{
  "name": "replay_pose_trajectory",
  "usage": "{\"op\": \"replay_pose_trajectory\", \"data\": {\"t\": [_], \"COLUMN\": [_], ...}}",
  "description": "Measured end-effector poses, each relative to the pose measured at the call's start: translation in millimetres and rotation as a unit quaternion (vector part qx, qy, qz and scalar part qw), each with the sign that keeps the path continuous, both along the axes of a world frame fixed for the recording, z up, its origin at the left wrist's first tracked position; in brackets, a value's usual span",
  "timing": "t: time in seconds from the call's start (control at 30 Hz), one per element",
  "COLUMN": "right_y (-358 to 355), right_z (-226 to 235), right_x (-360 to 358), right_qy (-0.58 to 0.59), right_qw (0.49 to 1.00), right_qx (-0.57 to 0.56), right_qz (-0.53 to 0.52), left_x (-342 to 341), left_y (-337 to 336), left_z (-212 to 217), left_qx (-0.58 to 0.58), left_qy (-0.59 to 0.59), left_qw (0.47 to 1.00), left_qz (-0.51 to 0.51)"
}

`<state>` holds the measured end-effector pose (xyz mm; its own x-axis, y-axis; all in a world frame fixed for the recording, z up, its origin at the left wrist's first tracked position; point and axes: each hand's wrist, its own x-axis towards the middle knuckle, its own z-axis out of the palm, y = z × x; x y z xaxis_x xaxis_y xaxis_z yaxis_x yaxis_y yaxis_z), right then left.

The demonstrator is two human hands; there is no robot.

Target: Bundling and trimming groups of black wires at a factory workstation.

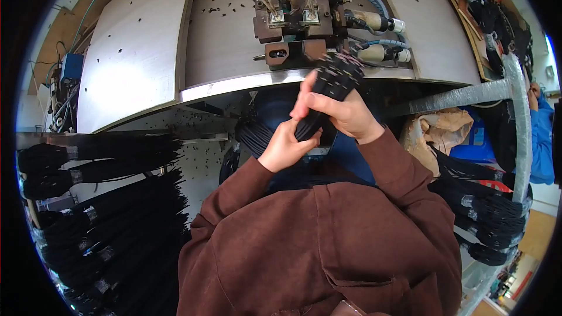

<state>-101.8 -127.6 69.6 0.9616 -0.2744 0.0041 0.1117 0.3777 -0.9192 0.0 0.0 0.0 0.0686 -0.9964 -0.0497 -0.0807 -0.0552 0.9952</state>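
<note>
A pale metal worktable (132, 67) curves across the far side, its front edge facing the person, whose brown top (316, 246) fills the near middle. On the left, a stack of black cord bundles (117, 216) reaches from the table's edge toward the near side, many bound with clear wrap. A grey metal frame (518, 117) stands on the right, with more cord bundles (492, 216) hanging near its lower part. At the far middle a dark machine (298, 32) with hoses and metal cylinders sits on the table. At the far right edge shows another person's blue sleeve (543, 140). Inside the frame are a crumpled brown paper bag (436, 131) and, just right of it, a blue container (470, 143).

The held bundle (336, 82), also of black cords, is in front of the machine and just on the near side of it; its far end is tipped with pale flecks (blurred, so their shape cannot be told). The right hand (348, 114) grips it near that end, fingers curled round and thumb across. The left hand (287, 145) closes round it lower down, to the near left. Smallest are black bits (219, 10) scattered over the worktable.
</note>
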Motion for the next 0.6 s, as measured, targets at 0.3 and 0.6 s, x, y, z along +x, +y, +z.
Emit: {"op": "replay_pose_trajectory", "data": {"t": [0.3,0.6], "right_y": [33,45], "right_z": [-3,-15], "right_x": [5,2], "right_qy": [0.061,0.078], "right_qw": [0.93,0.924], "right_qx": [-0.26,-0.222], "right_qz": [-0.252,-0.302], "left_x": [-9,-14], "left_y": [6,7], "left_z": [12,17], "left_qx": [-0.018,-0.057], "left_qy": [0.255,0.27], "left_qw": [0.955,0.94], "left_qz": [0.151,0.201]}}
